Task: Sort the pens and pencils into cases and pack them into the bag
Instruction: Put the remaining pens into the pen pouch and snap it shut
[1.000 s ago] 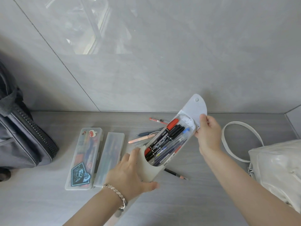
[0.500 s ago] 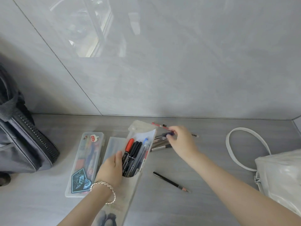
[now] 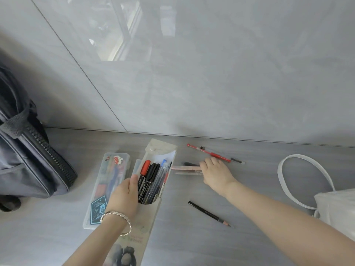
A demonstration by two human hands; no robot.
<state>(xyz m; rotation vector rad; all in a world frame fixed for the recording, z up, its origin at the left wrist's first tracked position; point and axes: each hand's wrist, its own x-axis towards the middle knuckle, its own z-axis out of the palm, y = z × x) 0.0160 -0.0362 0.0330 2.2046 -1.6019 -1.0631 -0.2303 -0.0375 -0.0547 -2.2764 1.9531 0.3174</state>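
Observation:
A pale flap pencil case point(image 3: 153, 214) lies open on the grey table, holding several markers and pens point(image 3: 151, 181). My left hand point(image 3: 124, 194) grips its left side, thumb by the markers. My right hand point(image 3: 216, 172) grips a few blurred pens point(image 3: 187, 168) just right of the case. A red pen point(image 3: 209, 153) and a clear pen point(image 3: 236, 160) lie beyond that hand. A black pencil point(image 3: 209, 214) lies nearer me. A clear plastic case point(image 3: 107, 187) with stickers lies left of the flap case. The dark bag point(image 3: 28, 160) stands at far left.
A white handbag point(image 3: 338, 210) with a looped strap point(image 3: 288, 175) sits at the right edge. A grey tiled wall point(image 3: 192, 73) rises directly behind the table. Another clear case point(image 3: 136, 166) is partly hidden under the flap case.
The flap case came down from mid-air onto the table. My right hand left its flap, reached to the loose pens and now draws a few of them to the right.

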